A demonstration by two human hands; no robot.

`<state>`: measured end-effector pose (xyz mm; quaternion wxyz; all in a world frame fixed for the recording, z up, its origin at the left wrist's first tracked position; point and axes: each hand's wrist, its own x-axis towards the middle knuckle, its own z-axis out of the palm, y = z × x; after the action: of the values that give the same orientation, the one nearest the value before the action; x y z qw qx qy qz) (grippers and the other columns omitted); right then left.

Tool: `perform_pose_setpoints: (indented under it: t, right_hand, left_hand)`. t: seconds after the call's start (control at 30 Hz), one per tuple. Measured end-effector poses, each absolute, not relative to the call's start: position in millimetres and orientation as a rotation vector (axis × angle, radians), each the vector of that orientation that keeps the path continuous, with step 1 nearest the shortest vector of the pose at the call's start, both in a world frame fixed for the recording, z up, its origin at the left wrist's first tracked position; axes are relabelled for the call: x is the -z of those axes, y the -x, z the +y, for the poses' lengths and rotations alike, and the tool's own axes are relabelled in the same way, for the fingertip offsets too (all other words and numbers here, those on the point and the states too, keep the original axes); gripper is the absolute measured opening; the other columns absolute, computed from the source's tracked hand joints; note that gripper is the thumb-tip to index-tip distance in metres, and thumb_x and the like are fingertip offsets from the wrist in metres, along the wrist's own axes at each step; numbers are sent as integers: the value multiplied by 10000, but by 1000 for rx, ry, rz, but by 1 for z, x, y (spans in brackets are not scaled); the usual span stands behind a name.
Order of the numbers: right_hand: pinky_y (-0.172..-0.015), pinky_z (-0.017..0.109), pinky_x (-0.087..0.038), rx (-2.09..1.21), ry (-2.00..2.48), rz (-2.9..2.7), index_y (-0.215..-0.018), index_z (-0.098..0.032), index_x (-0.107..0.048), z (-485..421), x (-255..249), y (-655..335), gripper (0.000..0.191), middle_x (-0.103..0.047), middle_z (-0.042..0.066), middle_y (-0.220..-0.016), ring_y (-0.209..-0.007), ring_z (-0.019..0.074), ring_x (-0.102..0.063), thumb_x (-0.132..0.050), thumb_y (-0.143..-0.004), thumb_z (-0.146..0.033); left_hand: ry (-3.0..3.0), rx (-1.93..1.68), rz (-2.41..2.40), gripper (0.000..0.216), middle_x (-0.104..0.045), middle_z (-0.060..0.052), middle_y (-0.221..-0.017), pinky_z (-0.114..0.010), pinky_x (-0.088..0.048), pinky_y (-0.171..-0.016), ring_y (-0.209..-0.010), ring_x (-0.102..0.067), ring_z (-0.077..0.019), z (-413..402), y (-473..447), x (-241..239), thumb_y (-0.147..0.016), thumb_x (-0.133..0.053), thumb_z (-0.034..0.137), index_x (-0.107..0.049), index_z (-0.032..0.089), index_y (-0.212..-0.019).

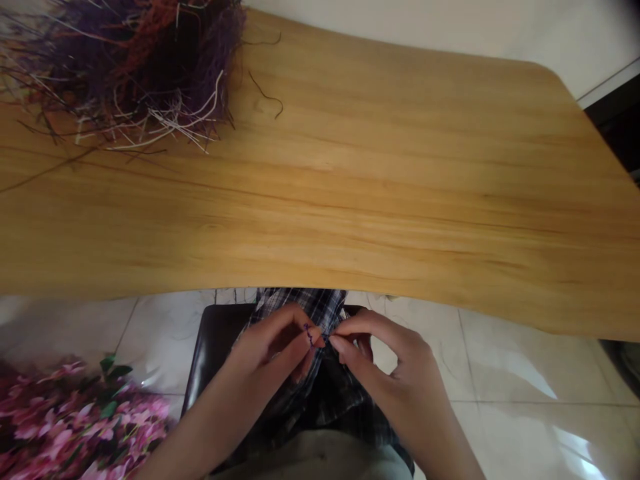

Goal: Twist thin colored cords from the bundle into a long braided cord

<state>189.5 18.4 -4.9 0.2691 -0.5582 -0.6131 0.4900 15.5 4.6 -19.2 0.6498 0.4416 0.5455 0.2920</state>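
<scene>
where fingertips meet, thin purple strand (309, 333) curls.

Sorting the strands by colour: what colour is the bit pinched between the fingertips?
Purple strand, seen in the head view.

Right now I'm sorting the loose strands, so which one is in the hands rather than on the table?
The short purple strand, pinched between the left hand and right hand below the table edge. The others lie in the tangled pile at the far left corner.
</scene>
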Motion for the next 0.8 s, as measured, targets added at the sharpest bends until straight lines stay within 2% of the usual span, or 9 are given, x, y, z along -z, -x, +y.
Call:
perform_pose_setpoints:
  t: [0.17,0.37,0.57,0.67,0.8]
  right_hand:
    - [-738,314,-471,-930,1449,-1845,-817,-227,-647,18,4,-186,116,-625,22,-890,-861,179,-568,-572,-849,-144]
    - [-714,357,-469,-402,1454,-1869,-864,-234,-647,3,1,-174,140,-646,42,-876,-807,203,-573,-595,-818,-113]
    - [-537,310,-433,-337,1333,-1906,-825,-226,-639,-14,7,-168,87,-637,19,-692,-576,153,-568,-630,-789,-147]
    - [-515,308,-410,-342,1326,-1915,-777,-221,-619,-23,13,-161,74,-629,17,-644,-524,147,-546,-611,-789,-149]
    - [-530,291,-441,-542,1314,-1906,-755,-213,-577,-33,20,-156,108,-655,30,-698,-556,151,-573,-565,-789,-111]
  left_hand:
    - [-1085,-688,1267,229,-481,45,-623,-215,-351,-540,-581,-445,-108,2,-18,17,-913,-481,310,-498,215,-705]
    - [-1100,-757,1244,240,-459,39,-625,-212,-372,-545,-589,-436,-110,3,-24,18,-912,-464,293,-493,206,-691]
    - [-1032,-867,1373,224,-479,43,-620,-213,-387,-540,-580,-452,-106,4,-30,21,-907,-487,287,-497,203,-700]
    - [-1021,-957,1392,243,-494,44,-615,-216,-407,-567,-585,-476,-104,4,-31,21,-929,-463,274,-488,204,-698]
    - [-1073,-998,1415,239,-511,46,-631,-207,-426,-580,-600,-502,-98,4,-30,17,-932,-466,270,-495,207,-703]
